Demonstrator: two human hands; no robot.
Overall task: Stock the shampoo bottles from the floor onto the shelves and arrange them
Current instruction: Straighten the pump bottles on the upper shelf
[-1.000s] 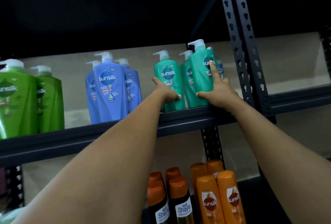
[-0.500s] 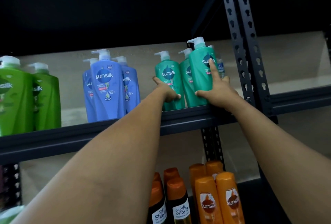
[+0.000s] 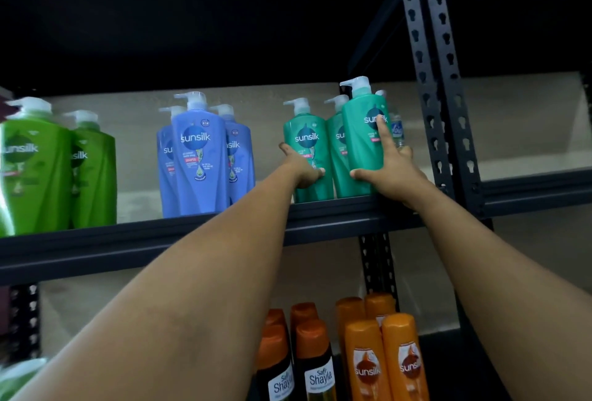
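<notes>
Your left hand holds the left teal bottle low down, with your thumb on the front. Your other fingers go round the side, so you cannot see them. Your right hand holds the front teal bottle. Your thumb sits near its bottom and one finger points up over the label, so part of the word is covered. A middle teal bottle stands squeezed between the two, and you see only a strip of it. Just behind your right hand is a small clear bottle, mostly hidden and too blurry to read.

All three teal bottles stand up at the front of the shelf, close to the black post. The blue bottles stand in a bunch to the left. The two at the back peek out from behind the front one. The green bottles are at the far left, and one is cut off by the edge and blurry.

The shelf is dark metal with a pale wall behind it. Above the bottles it is very dark. Down below, the orange bottles and the dark bottles with orange caps are cut off at the bottom.
</notes>
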